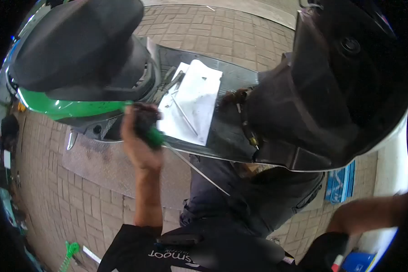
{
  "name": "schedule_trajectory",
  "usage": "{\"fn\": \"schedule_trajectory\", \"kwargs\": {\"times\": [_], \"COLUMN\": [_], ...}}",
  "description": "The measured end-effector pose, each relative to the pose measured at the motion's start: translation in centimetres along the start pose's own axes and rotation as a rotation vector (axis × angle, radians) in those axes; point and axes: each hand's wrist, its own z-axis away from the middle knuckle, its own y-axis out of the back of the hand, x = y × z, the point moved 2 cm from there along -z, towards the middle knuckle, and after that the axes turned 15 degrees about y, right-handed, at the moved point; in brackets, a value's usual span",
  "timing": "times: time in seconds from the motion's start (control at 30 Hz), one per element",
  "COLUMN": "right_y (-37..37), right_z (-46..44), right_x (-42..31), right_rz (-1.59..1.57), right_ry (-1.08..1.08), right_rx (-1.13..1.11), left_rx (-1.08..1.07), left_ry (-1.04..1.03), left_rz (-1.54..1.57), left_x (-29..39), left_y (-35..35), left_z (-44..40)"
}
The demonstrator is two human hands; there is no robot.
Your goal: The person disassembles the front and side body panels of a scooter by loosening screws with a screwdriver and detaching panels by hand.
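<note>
Tool (155, 137), green and dark at the handle, gripped in left hand (139, 147), fingers closed round it, a bit blurred; long thin shaft slants down-right from the hand. White paper (204, 102) with thin rod (184, 114) on it lies right of the hand, on scooter floorboard (229, 68). Black seat (84, 45) up-left of the hand. Right forearm (371, 215) well right of it; right hand out of view, can't tell its state.
</note>
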Motion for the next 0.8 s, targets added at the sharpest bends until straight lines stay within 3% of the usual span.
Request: {"fn": "schedule_trajectory", "kwargs": {"times": [0.07, 0.13, 0.2, 0.27, 0.3, 0.37, 0.43, 0.5, 0.53, 0.57, 0.63, 0.73, 0.8], "right_y": [-5.3, -11.9, -18.9, -24.9, -27.0, -27.4, -27.7, -27.0, -26.3, -25.6, -24.7, -24.2, -24.0], "right_z": [3.9, 6.7, 9.1, 12.3, 14.3, 15.4, 17.9, 19.8, 20.6, 21.2, 21.5, 23.0, 23.9], "right_x": [-2.2, -5.0, -8.4, -11.8, -13.1, -14.5, -15.1, -15.0, -14.7, -14.7, -14.5, -14.7, -15.0], "right_rz": [-0.321, -0.614, -0.804, -0.847, -0.965, -1.095, -1.086, -1.070, -1.149, -1.227, -1.213, -1.149, -1.155], "right_ry": [-0.159, -0.300, -0.401, -0.483, -0.467, -0.744, -0.815, -0.883, -1.036, -1.190, -1.207, -1.270, -1.280], "right_rx": [-0.148, -0.297, -0.413, -0.453, -0.349, -0.358, -0.295, -0.231, -0.206, -0.182, -0.155, -0.133, -0.119], "left_rx": [0.030, -0.083, 0.011, -0.074, -0.110, -0.152, -0.188, -0.359, -0.460, -0.551, -0.791, -0.969, -1.019], "left_ry": [0.108, 0.140, 0.316, 0.425, 0.492, 0.546, 0.601, 0.328, 0.130, -0.084, -0.616, -0.713, -0.799], "left_rz": [0.038, 0.002, 0.009, 0.087, 0.120, 0.034, -0.051, -0.476, -0.853, -1.221, -1.810, -2.071, -2.107], "left_x": [-2.6, -5.5, -7.5, -9.9, -10.7, -12.8, -15.0, -16.7, -17.1, -17.3, -17.6, -22.7, -21.1], "left_y": [-1.2, -2.9, -5.3, -6.4, -6.9, -7.3, -6.5, -6.4, -6.7, -7.1, -8.1, -6.7, -8.2], "left_z": [0.9, 2.1, 3.9, 5.1, 5.5, 5.4, 4.3, 0.4, -2.1, -4.4, -7.0, -13.8, -15.1]}}
